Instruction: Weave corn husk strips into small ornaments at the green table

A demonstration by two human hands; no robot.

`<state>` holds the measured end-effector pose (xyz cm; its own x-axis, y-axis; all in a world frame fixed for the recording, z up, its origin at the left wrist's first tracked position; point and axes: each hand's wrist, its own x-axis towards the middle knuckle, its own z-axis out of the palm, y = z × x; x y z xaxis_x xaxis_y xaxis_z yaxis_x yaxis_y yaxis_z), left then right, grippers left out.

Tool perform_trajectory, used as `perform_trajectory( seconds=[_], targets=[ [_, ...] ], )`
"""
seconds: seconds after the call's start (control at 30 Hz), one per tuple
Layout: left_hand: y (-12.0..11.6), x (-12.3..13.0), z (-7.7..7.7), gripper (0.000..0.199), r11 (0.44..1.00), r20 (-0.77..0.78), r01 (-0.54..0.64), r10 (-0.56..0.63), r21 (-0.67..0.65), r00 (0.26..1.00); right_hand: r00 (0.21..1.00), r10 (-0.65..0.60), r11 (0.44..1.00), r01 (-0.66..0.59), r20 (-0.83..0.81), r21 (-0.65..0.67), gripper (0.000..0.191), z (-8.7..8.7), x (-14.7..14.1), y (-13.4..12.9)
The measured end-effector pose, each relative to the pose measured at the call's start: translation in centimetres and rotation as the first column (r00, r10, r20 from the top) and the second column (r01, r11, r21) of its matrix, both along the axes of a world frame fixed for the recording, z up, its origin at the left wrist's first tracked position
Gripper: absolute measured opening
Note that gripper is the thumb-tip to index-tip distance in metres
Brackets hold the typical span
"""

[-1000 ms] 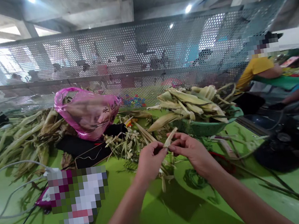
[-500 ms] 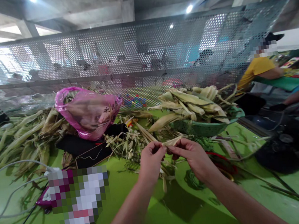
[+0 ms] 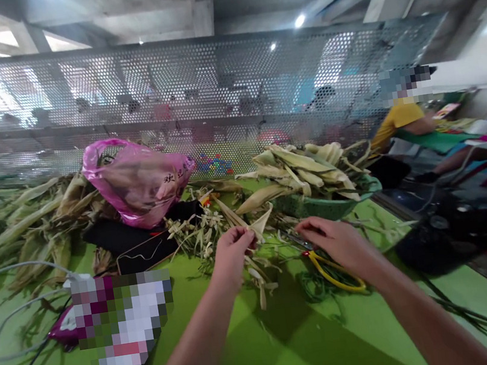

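My left hand pinches a pale strip of corn husk between thumb and fingers; its pointed end sticks up to the right. My right hand is over a pair of scissors with yellow handle loops, its fingers closed about the blade end. The handles angle down to the right under my palm, and part of the scissors is hidden by the hand. Below the left hand hangs or lies a bunch of small husk pieces; I cannot tell which. Green string lies in a tangle beside the scissors.
A green basket heaped with dry husks stands behind my right hand. To the left are a pink plastic bag, a husk pile, a power strip and cables. A perforated metal screen stands behind. A person in yellow sits at right.
My right hand has let go of the husk and moved right, onto the scissors, which have shifted left. The left hand still holds the husk. The whole view has moved slightly.
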<state>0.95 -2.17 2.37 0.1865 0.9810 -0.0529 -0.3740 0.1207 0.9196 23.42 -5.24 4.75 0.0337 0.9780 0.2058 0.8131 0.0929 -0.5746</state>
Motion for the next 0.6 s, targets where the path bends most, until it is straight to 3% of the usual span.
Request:
perform_trajectory(
  seconds=[0.1, 0.23, 0.33, 0.43, 0.6],
  targets=[
    [0.0, -0.3, 0.1, 0.024, 1.0, 0.056, -0.01, 0.01, -0.008, 0.998, 0.946, -0.074, 0.994, 0.095, 0.317, -0.051, 0.013, -1.6, 3.2, -1.4],
    [0.0, -0.3, 0.1, 0.024, 1.0, 0.091, 0.013, -0.013, -0.002, 0.996, 0.931, -0.058, 0.984, 0.114, 0.359, -0.136, 0.039, -3.9, 5.0, -2.8],
    [0.0, -0.3, 0.0, 0.025, 1.0, 0.101, 0.026, -0.026, 0.0, 0.995, 0.916, -0.108, 0.973, 0.178, 0.387, -0.15, 0.046, -3.9, 4.8, -2.9],
    [0.2, -0.5, -0.2, 0.027, 1.0, 0.12, 0.028, -0.027, -0.004, 0.992, 0.931, -0.141, 0.971, 0.196, 0.338, -0.135, 0.047, -3.2, 4.8, -2.5],
    [0.4, -0.5, -0.2, 0.031, 0.999, 0.159, 0.029, -0.023, -0.032, 0.987, 0.998, -0.011, 0.998, 0.014, 0.055, -0.062, 0.047, -2.9, 5.4, -2.0]
  ],
)
